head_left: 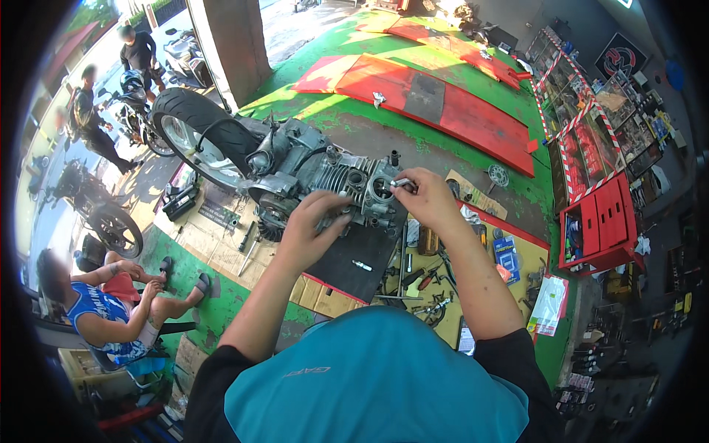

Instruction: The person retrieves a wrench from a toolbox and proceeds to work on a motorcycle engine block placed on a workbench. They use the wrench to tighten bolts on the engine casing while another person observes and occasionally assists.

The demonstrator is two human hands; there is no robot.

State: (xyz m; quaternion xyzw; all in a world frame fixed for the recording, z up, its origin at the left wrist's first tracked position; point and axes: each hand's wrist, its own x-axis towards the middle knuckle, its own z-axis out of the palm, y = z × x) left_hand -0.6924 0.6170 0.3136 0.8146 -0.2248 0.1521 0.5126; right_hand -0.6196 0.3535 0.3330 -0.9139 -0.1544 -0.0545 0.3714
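Note:
A scooter engine (336,176) with a finned cylinder lies in front of me, joined to a rear wheel (199,136) with a black tyre. My right hand (430,193) pinches a small shiny metal part (402,182) over the round opening (382,189) at the engine's right end. What kind of part it is cannot be made out. Beside the cylinder fins, my left hand (319,220) is held with thumb and fingers apart, close to the engine's near side; nothing shows in it. A small silver piece (362,265) rests on the dark mat (343,277) below.
Hand tools and a red-handled screwdriver (426,281) lie on the yellowish board (473,255) at right. Sockets and a long bar (249,258) are on cardboard at left. A person (122,310) sits at lower left; two others stand outside. Red ramps (421,96) lie beyond the engine.

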